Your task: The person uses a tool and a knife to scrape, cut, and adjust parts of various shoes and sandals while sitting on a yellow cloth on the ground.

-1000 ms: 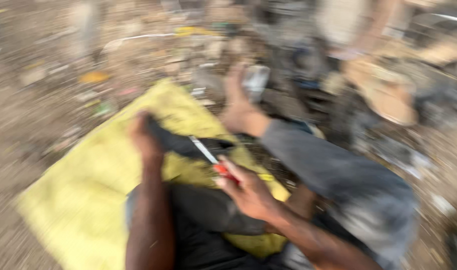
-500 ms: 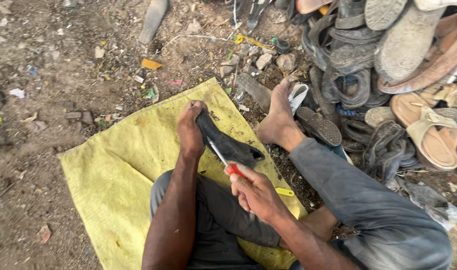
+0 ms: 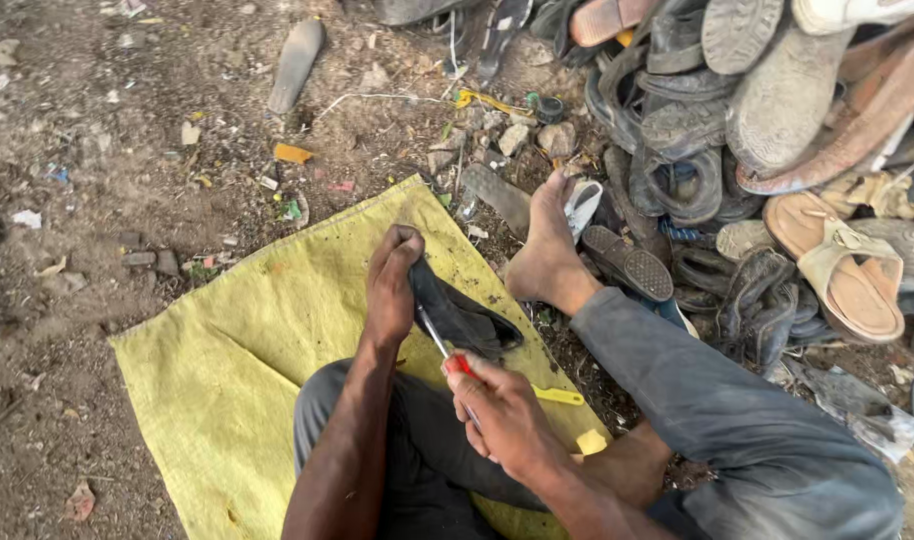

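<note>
Shifting slightly upward since before, the left hand (image 3: 394, 285) is gripping a black shoe piece (image 3: 464, 318) mid-frame; right hand (image 3: 502, 415) fingers are clasping a red-handled blade (image 3: 445, 352) over the yellow sack (image 3: 237, 360).

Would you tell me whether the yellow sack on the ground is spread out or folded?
Spread out: the yellow sack lies flat, edges showing, under the person.

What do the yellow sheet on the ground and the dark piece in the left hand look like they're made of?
The yellow sheet looks like woven plastic sacking: matte, with a fine weave, a creased fold and dirt specks. The dark piece gripped by the left hand seems to be rubber or worn leather from footwear: dull black, bending limply. The right hand works a red-handled metal tool against it.
</note>
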